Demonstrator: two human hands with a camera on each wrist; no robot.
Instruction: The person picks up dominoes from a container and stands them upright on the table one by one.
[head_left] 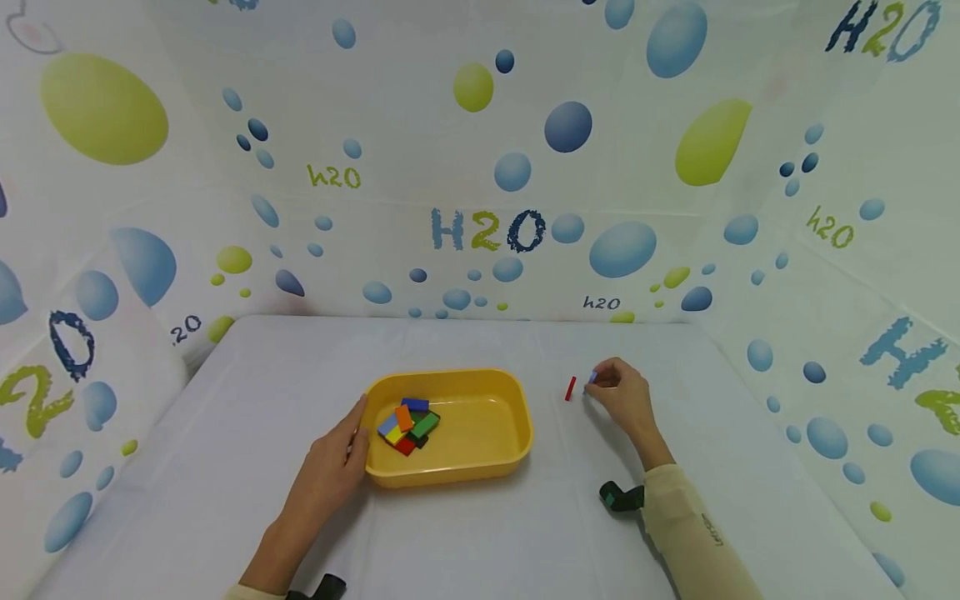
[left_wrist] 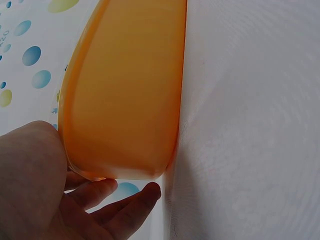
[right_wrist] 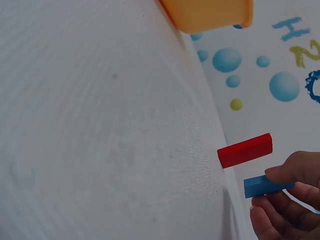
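A shallow yellow tray (head_left: pixel 480 417) stands on the white-covered table. My left hand (head_left: pixel 335 457) rests against its left end, with fingertips (left_wrist: pixel 150 190) along the outer end wall. To the right of the tray, my right hand (head_left: pixel 624 402) pinches a small light blue block (right_wrist: pixel 262 186) between thumb and fingers. Beside it, a thin red block (right_wrist: pixel 246 150) stands upright on its end. Inside the tray's left half lies a loose pile of blocks, among them an orange one (head_left: pixel 404 417), a green one (head_left: pixel 425 426) and a dark blue one (head_left: pixel 415 405).
A white cloth with blue and green bubbles and H2O lettering (head_left: pixel 489 230) hangs behind the table and at both sides. Black wrist devices sit at the right cuff (head_left: pixel 621 497) and the left cuff (head_left: pixel 327 587).
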